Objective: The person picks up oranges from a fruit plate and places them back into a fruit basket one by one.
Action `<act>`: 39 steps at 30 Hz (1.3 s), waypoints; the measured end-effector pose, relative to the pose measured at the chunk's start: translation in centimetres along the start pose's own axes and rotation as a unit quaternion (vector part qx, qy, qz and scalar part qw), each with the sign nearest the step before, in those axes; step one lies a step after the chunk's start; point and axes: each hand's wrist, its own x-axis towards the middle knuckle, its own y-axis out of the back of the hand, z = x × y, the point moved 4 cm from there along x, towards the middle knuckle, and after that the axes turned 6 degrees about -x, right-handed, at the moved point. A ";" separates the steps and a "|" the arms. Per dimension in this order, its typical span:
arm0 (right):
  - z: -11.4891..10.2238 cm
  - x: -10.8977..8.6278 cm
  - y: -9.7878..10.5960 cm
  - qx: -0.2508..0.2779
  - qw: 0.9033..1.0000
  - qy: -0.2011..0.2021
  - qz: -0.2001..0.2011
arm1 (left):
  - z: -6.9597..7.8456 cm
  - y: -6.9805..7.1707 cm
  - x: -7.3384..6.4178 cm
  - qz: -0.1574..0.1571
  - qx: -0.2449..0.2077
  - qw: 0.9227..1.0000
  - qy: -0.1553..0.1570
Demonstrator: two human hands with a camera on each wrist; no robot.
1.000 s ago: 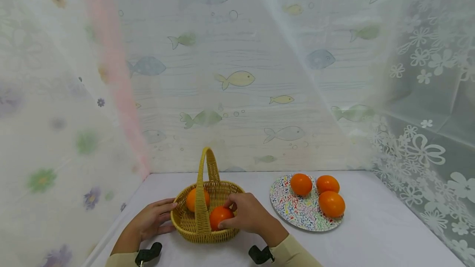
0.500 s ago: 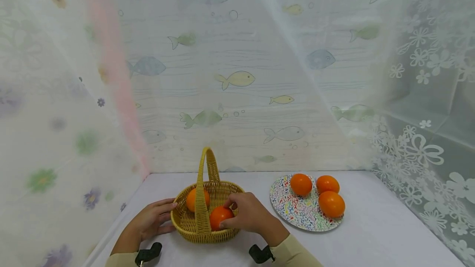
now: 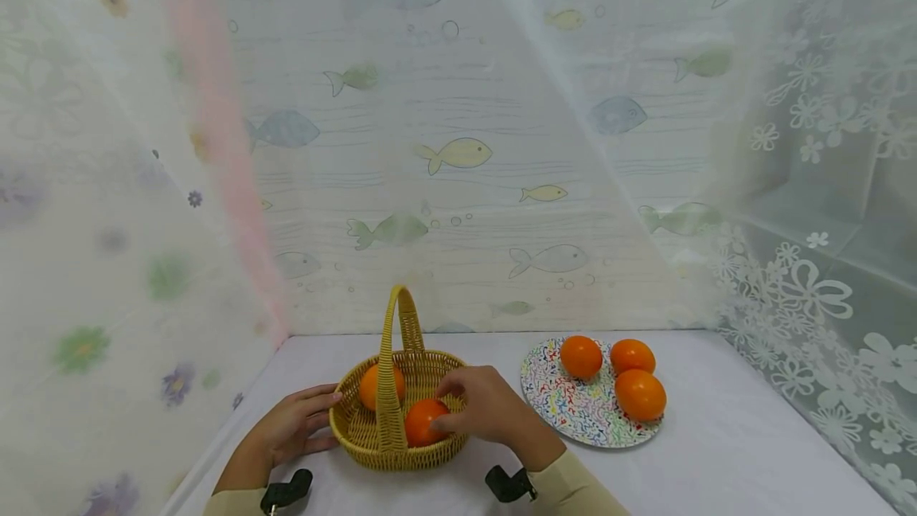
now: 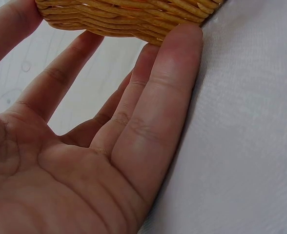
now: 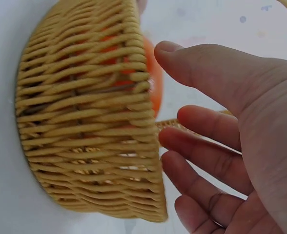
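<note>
A yellow woven basket [image 3: 401, 459] with a tall handle stands on the table. Inside it lie two oranges, one orange [image 3: 371, 386] on the left of the handle and a redder orange [image 3: 423, 422] on the right. My left hand [image 3: 292, 424] touches the basket's left side with extended fingertips; in the left wrist view the fingers [image 4: 155, 112] meet the weave. Over the basket's right rim, my right hand [image 3: 490, 411] is beside the redder orange with thumb and fingers spread apart. The right wrist view shows that hand [image 5: 251, 126] holding nothing, its thumb close to the fruit.
On the right, a round plate [image 3: 562, 404] with a multicoloured pattern carries three oranges [image 3: 641, 395]. A white cloth covers the table [image 3: 731, 444]. Curtains [image 3: 458, 277] printed with fish and flowers hang behind and at the sides.
My right hand has let go of the redder orange, its thumb and fingers loosening and shifting slightly to the right and up. My left hand and the basket have stayed put.
</note>
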 end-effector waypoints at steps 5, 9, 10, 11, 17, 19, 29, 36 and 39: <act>0.5 0.0 0.7 0.007 1.000 0.003 0.015 | 0.0 0.0 0.1 0.001 -0.001 1.000 -0.001; 0.9 -0.1 1.4 0.015 1.000 -0.001 0.027 | -0.1 0.0 0.1 0.004 -0.001 1.000 0.000; 0.9 -0.1 1.6 0.015 0.999 -0.001 0.031 | -0.1 0.0 0.1 0.005 -0.001 1.000 0.001; 1.0 -0.1 1.8 0.016 0.999 -0.001 0.035 | -0.1 0.0 0.1 0.005 -0.002 1.000 0.001; 1.6 -0.1 2.8 0.015 0.998 0.002 0.062 | 0.0 0.2 0.0 0.004 -0.003 1.000 -0.001; 1.9 -0.1 3.1 0.013 0.997 -0.003 0.070 | 0.0 0.1 0.0 0.002 -0.003 1.000 -0.002; 3.9 -0.7 5.3 -0.028 0.992 -0.027 0.121 | -0.3 0.2 0.2 0.007 0.000 1.000 0.005; 5.5 -1.1 7.0 -0.062 0.983 -0.045 0.167 | -0.3 0.2 0.4 0.001 -0.002 1.000 0.002; 6.4 -1.4 7.6 -0.064 0.980 -0.065 0.176 | -0.1 0.1 0.4 0.000 -0.001 1.000 0.001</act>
